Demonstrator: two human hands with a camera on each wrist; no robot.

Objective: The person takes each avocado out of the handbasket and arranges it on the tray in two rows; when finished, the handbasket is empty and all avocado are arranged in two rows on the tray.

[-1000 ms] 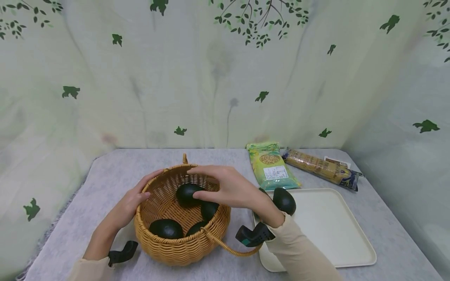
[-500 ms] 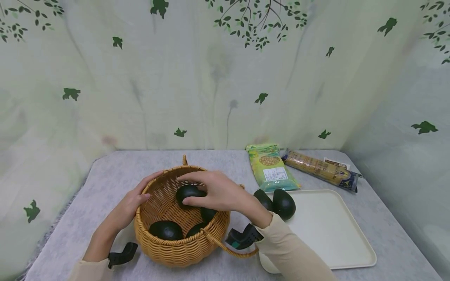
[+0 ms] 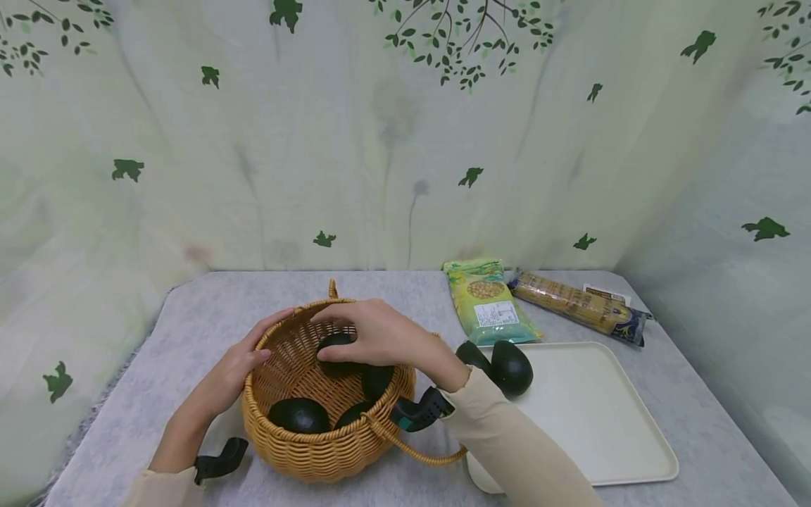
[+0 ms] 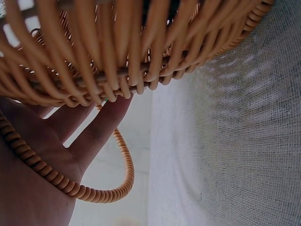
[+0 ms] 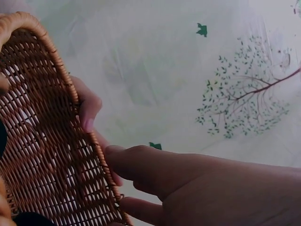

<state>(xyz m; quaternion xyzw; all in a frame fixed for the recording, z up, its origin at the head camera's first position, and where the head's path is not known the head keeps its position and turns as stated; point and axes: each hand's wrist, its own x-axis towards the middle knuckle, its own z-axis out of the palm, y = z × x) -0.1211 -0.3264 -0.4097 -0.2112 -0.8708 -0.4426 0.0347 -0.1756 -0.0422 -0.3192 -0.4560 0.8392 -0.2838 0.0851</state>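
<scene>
A round wicker basket (image 3: 317, 458) with several dark avocados (image 3: 299, 415) in it stands in front of me. My left hand (image 3: 233, 370) grips its left rim, thumb over the inside edge and fingers along the outer wall. In the left wrist view, a looped wicker handle (image 4: 77, 189) crosses that hand. My right hand (image 3: 383, 338) reaches over the basket's right side, fingers loosely bent and spread above an avocado (image 3: 337, 369) that it partly hides. The right wrist view shows nothing between those fingers.
On the right lies a white tray (image 3: 589, 422), with two dark avocados (image 3: 512, 367) at its back left corner. Behind it are a green-yellow bag (image 3: 491, 303) with a label and a long packet that looks like noodles (image 3: 576, 303). A printed cloth (image 3: 405, 141) hangs behind the table.
My right hand has moved left, farther over the basket and above the avocado there. The left hand and basket have stayed in place.
</scene>
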